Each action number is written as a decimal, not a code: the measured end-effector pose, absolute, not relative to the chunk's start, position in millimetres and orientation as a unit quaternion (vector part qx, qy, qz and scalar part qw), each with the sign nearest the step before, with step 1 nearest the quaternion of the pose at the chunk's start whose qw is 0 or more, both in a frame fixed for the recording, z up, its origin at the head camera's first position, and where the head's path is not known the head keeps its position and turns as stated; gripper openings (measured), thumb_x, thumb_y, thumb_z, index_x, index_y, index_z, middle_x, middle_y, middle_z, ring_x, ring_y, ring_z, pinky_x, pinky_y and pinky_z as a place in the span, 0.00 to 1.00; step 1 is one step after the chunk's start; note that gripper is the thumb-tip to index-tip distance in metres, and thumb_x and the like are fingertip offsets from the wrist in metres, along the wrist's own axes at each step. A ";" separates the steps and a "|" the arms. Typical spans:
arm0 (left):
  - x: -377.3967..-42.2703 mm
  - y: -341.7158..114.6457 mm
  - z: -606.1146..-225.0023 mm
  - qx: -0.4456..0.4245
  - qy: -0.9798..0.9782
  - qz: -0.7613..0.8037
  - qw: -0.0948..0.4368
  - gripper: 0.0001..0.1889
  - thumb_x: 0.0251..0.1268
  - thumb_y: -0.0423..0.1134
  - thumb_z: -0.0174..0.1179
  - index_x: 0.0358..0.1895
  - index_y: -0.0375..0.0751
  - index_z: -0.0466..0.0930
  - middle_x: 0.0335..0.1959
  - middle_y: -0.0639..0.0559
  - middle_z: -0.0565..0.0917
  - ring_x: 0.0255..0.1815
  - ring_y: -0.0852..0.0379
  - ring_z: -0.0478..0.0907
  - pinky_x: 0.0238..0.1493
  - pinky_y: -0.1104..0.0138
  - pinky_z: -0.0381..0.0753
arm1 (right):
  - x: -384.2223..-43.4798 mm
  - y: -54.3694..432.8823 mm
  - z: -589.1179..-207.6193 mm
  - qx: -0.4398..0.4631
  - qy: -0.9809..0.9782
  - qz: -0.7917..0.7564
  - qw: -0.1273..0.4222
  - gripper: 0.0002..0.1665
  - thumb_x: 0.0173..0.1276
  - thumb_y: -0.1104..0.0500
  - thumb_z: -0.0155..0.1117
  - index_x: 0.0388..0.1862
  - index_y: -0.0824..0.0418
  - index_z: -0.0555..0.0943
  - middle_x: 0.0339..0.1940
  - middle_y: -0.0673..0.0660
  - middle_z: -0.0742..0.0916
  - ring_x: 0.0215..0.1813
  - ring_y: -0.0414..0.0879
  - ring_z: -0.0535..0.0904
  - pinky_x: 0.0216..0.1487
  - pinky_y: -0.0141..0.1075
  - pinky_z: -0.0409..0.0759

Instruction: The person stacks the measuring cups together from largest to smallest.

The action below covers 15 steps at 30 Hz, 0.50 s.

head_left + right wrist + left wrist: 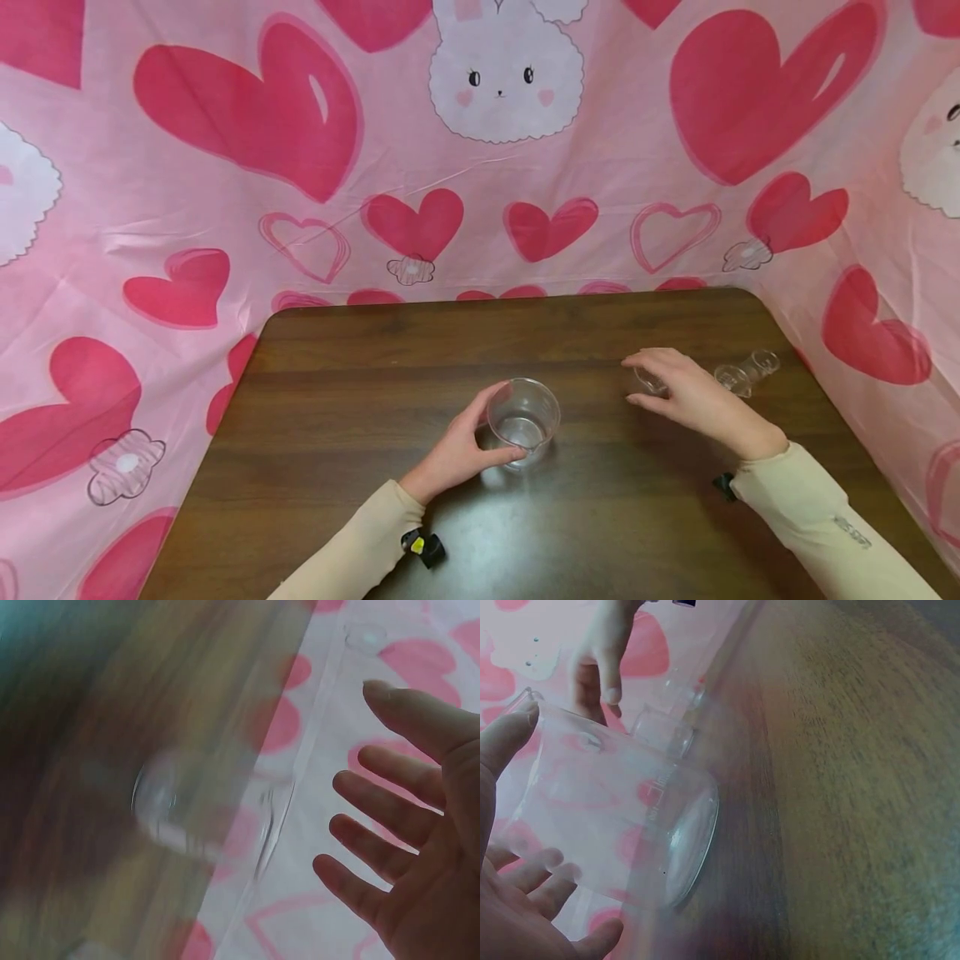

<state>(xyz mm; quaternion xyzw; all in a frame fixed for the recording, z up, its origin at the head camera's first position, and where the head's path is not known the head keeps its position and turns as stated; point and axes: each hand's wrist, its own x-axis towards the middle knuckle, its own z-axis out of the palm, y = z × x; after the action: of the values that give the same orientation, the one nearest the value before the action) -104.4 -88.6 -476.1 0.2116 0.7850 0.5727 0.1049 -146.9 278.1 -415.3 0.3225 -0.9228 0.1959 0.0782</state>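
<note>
Fingers of the left hand (463,446) are curled round a large clear beaker (525,417), while those of the right hand (678,396) are spread wide and hold nothing.

Behind everything hangs a pink heart-print cloth (622,100), likely put up as a screen round the work area. It meets the far edge of a dark wood-grain worktop (337,400). Cream sleeves (356,546) reach in over the worktop, and a black wrist mount (423,546) sits at the left cuff.

The large clear beaker is upright, about midway between the worktop's left and right edges; whether its base bears fully on the wood is hard to tell. The left thumb lies at the near side by the rim, the other fingers against the wall, a side hold that probably steadies the vessel while leaving its mouth uncovered.

A smaller clear beaker (649,381) lies between that one and the right edge, partly hidden by the right hand. The right wrist view shows a gap between fingertips and glassware, the thumb set apart, a spread that would suit a round wall.

Smallest are the little clear vessels (731,380) near the right edge, toward the far right corner, perhaps set aside there to leave the middle free.
</note>
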 end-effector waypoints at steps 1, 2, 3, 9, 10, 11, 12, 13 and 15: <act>-104.4 -88.4 -475.9 0.212 0.785 0.573 0.104 0.46 0.58 0.41 0.79 0.79 0.51 0.63 0.76 0.50 0.71 0.74 0.48 0.70 0.73 0.48 0.70 | -148.7 282.0 -414.9 0.326 -0.923 0.189 0.081 0.31 0.57 0.61 0.83 0.58 0.66 0.83 0.53 0.62 0.87 0.56 0.62 0.82 0.55 0.62 0.80; -104.7 -88.2 -476.0 0.213 0.784 0.573 0.103 0.47 0.58 0.41 0.79 0.79 0.51 0.63 0.76 0.50 0.71 0.74 0.48 0.70 0.73 0.48 0.70 | -150.3 285.6 -414.5 0.329 -0.923 0.183 0.081 0.31 0.56 0.61 0.84 0.58 0.66 0.82 0.53 0.63 0.87 0.57 0.63 0.81 0.56 0.63 0.79; -104.6 -88.2 -475.6 0.214 0.784 0.573 0.103 0.47 0.58 0.41 0.79 0.79 0.50 0.63 0.76 0.49 0.71 0.74 0.48 0.70 0.73 0.48 0.70 | -152.0 289.0 -414.4 0.332 -0.923 0.178 0.080 0.32 0.55 0.61 0.84 0.58 0.66 0.82 0.53 0.63 0.86 0.57 0.64 0.81 0.56 0.65 0.78; -105.2 -89.1 -475.7 0.219 0.786 0.568 0.107 0.46 0.59 0.43 0.78 0.80 0.52 0.62 0.77 0.49 0.70 0.75 0.49 0.70 0.73 0.48 0.70 | -160.7 305.7 -417.3 0.333 -0.928 0.155 0.063 0.36 0.53 0.61 0.85 0.61 0.65 0.80 0.56 0.65 0.85 0.59 0.67 0.79 0.54 0.69 0.76; -105.2 -89.4 -475.7 0.219 0.786 0.568 0.108 0.46 0.60 0.43 0.78 0.80 0.52 0.61 0.77 0.49 0.71 0.74 0.49 0.70 0.73 0.47 0.70 | -161.7 307.8 -418.2 0.332 -0.929 0.152 0.060 0.37 0.53 0.60 0.85 0.62 0.65 0.80 0.57 0.66 0.84 0.60 0.68 0.79 0.54 0.70 0.76; -105.2 -89.5 -475.8 0.219 0.786 0.568 0.110 0.46 0.60 0.43 0.78 0.80 0.52 0.61 0.77 0.49 0.71 0.74 0.48 0.71 0.73 0.47 0.70 | -162.6 309.5 -418.8 0.331 -0.930 0.150 0.058 0.38 0.53 0.60 0.85 0.62 0.65 0.79 0.58 0.67 0.84 0.60 0.69 0.78 0.53 0.70 0.76; -105.3 -89.5 -475.8 0.218 0.786 0.568 0.111 0.46 0.60 0.43 0.78 0.80 0.52 0.61 0.77 0.50 0.70 0.74 0.48 0.71 0.73 0.47 0.70 | -163.5 311.4 -419.6 0.330 -0.931 0.148 0.052 0.39 0.53 0.60 0.85 0.63 0.65 0.79 0.58 0.68 0.83 0.60 0.70 0.78 0.53 0.71 0.76; -105.4 -89.5 -475.9 0.218 0.786 0.568 0.112 0.47 0.60 0.43 0.78 0.80 0.53 0.61 0.77 0.50 0.70 0.74 0.48 0.71 0.73 0.47 0.70 | -164.1 312.8 -420.0 0.328 -0.932 0.148 0.045 0.39 0.54 0.60 0.85 0.64 0.65 0.78 0.59 0.69 0.82 0.61 0.71 0.77 0.54 0.71 0.76; -105.6 -89.3 -476.5 0.217 0.786 0.569 0.113 0.47 0.60 0.43 0.78 0.80 0.53 0.61 0.77 0.51 0.70 0.73 0.48 0.71 0.73 0.47 0.70 | -166.1 315.0 -421.2 0.326 -0.933 0.148 0.032 0.40 0.54 0.61 0.84 0.65 0.66 0.77 0.60 0.72 0.81 0.61 0.73 0.76 0.55 0.72 0.75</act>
<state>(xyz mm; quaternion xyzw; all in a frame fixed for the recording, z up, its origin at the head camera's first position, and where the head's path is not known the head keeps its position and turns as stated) -105.6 -89.3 -476.5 0.2166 0.7856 0.5685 0.1127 -166.1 315.0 -421.2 0.3260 -0.9332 0.1481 0.0322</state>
